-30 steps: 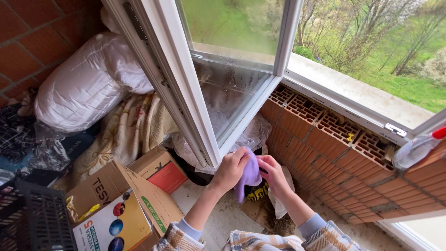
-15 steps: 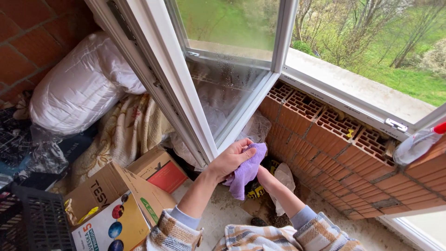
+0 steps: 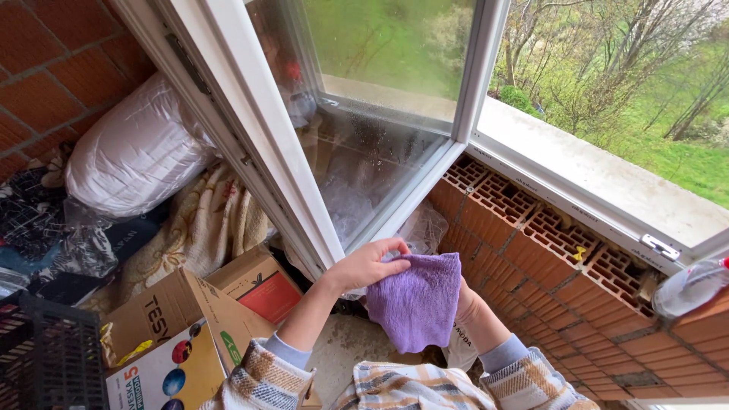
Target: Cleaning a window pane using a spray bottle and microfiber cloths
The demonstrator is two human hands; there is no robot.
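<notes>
Both hands spread purple cloth [image 3: 418, 307] below window sash corner: left hand [image 3: 366, 266] pinches its top edge, right hand [image 3: 467, 302] behind it, grip unclear; open cardboard box [image 3: 182, 334] at 8 o'clock holds a colourful package.

an open white window sash [image 3: 304, 152] swings inward over a bare red brick wall [image 3: 562, 266]. beyond the sill [image 3: 607, 182] lie green grass and bare trees in daylight. against the left brick wall [image 3: 45, 68] rest a white bundle [image 3: 137, 152], a beige blanket [image 3: 205, 228], cardboard boxes [image 3: 190, 311] and a black crate [image 3: 45, 357] on a concrete floor [image 3: 342, 349].
</notes>
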